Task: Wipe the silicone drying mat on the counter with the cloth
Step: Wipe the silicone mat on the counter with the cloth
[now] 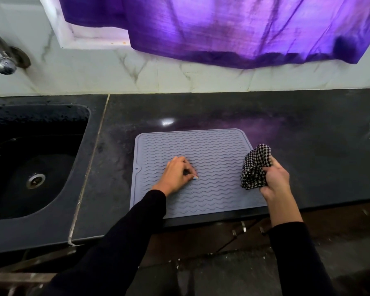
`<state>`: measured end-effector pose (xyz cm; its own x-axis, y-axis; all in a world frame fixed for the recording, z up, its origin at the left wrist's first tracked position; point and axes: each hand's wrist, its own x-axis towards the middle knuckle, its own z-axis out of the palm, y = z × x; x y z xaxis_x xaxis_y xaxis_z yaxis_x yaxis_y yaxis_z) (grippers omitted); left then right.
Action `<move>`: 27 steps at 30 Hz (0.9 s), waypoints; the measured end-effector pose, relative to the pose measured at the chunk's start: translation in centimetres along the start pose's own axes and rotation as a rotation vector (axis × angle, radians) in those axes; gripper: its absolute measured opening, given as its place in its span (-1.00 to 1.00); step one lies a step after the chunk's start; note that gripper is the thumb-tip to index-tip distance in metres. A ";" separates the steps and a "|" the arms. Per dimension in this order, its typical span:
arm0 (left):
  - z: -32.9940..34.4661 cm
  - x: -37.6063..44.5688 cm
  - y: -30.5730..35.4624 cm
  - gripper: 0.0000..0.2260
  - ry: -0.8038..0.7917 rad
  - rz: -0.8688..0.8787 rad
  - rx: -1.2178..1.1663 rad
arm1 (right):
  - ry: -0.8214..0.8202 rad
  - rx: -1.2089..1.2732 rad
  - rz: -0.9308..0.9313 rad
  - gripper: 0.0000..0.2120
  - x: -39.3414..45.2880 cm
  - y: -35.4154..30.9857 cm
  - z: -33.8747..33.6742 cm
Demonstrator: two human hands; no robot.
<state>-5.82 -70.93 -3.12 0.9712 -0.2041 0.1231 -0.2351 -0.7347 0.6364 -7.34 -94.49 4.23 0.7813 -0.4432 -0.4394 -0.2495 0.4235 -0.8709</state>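
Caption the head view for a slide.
Left hand rests on mat; right hand holds checked cloth at its right edge.

The grey silicone drying mat (pixel 201 167), ribbed with wavy lines, lies flat on the dark surface (pixel 286 129), just right of the sink (pixel 30 159). The black-and-white checked cloth (pixel 255 166) is bunched up at the mat's right edge.

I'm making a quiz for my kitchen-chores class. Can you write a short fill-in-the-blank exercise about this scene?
1. The right hand holds a black-and-white checked ____.
2. The left hand rests on the grey ____, which has wavy ridges.
3. The sink lies to the ____ of the mat.
4. Above the counter hangs a ____ curtain.

Missing words: cloth; mat; left; purple
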 end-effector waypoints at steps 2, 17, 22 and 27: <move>0.2 0.1 -0.2 -0.91 0.003 0.006 -0.013 | -0.003 -0.013 0.000 -0.49 -0.1 -0.5 -0.2; -5.2 -4.7 -3.8 -0.81 0.642 -0.326 -0.145 | -0.209 -0.542 -0.372 -0.50 -0.8 1.2 2.5; -6.7 -8.8 -8.6 -0.73 0.912 -0.599 0.009 | -0.564 -1.190 -0.826 -0.42 -4.9 6.9 5.2; -5.4 -9.4 -8.0 -0.52 0.503 -0.496 0.157 | -0.540 -1.560 -1.111 -0.42 -5.5 13.1 4.6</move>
<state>-12.83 -59.61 -5.26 0.8567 0.4720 0.2081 0.2716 -0.7557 0.5960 -12.23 -82.87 -3.75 0.9046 0.3898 0.1726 0.4199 -0.8848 -0.2022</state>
